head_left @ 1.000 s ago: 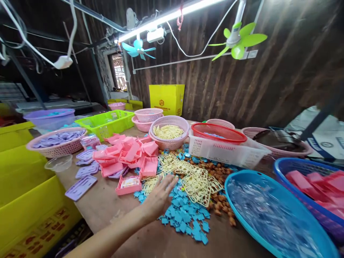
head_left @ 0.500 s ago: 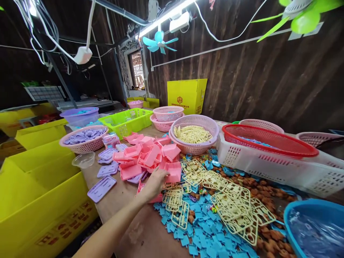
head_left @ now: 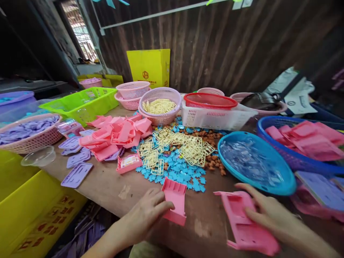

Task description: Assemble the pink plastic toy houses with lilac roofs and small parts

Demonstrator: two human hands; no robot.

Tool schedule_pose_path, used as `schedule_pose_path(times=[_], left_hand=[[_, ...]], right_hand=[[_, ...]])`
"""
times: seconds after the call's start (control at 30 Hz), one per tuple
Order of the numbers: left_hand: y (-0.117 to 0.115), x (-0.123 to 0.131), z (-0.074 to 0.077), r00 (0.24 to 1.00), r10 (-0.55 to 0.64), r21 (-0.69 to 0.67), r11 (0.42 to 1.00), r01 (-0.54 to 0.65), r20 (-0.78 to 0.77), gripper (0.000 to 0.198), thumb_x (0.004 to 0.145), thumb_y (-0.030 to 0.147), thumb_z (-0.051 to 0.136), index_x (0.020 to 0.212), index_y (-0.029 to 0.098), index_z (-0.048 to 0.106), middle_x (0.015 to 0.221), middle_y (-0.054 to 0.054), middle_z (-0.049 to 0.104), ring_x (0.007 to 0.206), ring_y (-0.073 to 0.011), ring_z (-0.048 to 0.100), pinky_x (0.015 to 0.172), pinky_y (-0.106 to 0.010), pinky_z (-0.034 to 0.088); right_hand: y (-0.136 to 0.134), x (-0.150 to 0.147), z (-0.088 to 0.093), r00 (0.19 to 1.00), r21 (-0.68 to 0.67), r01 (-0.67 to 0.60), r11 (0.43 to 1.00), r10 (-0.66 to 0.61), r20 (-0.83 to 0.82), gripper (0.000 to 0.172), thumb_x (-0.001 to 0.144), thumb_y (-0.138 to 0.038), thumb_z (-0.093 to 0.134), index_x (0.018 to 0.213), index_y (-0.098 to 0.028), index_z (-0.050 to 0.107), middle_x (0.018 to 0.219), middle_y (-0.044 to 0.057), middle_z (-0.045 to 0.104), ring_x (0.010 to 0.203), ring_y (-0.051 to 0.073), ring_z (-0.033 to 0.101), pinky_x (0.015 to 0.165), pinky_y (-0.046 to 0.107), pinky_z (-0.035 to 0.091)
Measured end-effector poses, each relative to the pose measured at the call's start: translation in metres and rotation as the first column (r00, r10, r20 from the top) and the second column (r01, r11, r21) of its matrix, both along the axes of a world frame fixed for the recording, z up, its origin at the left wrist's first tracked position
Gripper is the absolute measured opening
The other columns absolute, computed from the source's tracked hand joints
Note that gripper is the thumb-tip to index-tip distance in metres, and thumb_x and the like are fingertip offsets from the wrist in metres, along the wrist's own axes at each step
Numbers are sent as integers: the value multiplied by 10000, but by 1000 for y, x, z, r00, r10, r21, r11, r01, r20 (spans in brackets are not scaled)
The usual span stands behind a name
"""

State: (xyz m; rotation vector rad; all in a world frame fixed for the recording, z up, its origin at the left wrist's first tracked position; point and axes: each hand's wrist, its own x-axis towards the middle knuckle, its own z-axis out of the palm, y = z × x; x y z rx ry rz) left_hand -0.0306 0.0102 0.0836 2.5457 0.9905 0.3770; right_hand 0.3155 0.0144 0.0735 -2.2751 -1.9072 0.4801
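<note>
My left hand (head_left: pixel 146 213) is closed on the left side of a shallow pink plastic tray (head_left: pixel 176 197), near the table's front edge. To the right, my right hand (head_left: pixel 266 211) grips a larger pink plastic part (head_left: pixel 245 224) with recesses and short legs, tilted above the table. The two pink pieces are apart. Behind my left hand sits another pink tray (head_left: pixel 129 163) with a small wrapped packet in it. Further back lies a heap of pink trays (head_left: pixel 120 132). Light-blue plastic pieces (head_left: pixel 177 170) and cream part frames (head_left: pixel 190 148) are spread beyond the held tray.
A light-blue basin (head_left: pixel 291 186) of clear bags stands behind my right hand. Beside it is a dark-blue basket (head_left: pixel 268 152) of pink parts. Purple plates (head_left: pixel 76 175) lie at the left, near a yellow box (head_left: pixel 32 211). A white crate (head_left: pixel 212 120) and a green crate (head_left: pixel 77 109) stand further back.
The view has swung right and downward. My left hand has moved from the pink heap to the front edge with a tray. My right hand has come into view holding a pink part.
</note>
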Motion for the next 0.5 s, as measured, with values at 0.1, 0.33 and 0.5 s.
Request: schedule_pose_path(times=[0.1,0.33,0.5], left_hand=[[-24,2,-39,991,-84,107,990,95,-106,331,807,42,427,1094,182,515,891,-71,570,883,-222,520,842,-393,433],[-25,-21,-68,967,131,-92,989,-114,218,655,837,396,551,1388,253,227,1348,-147,337,1269,-285,355,1005,-456,381],[3,-9,-49,997,-41,-154,988,30,-73,959,728,498,635,1450,189,85,1521,-178,67,1397,-357,-5,1107,-554,115]], right_hand=[[-7,-19,-21,998,-258,-64,964,69,7,468,775,-196,407,1230,-204,517,905,84,705,840,278,666,724,361,498],[-37,-21,-26,954,-47,-289,956,292,69,756,652,-392,615,1349,-174,418,1428,181,370,1305,363,340,989,515,365],[-43,-38,-29,909,-170,-406,898,416,25,942,564,-215,640,1430,-230,269,1495,158,251,1367,356,215,1047,554,243]])
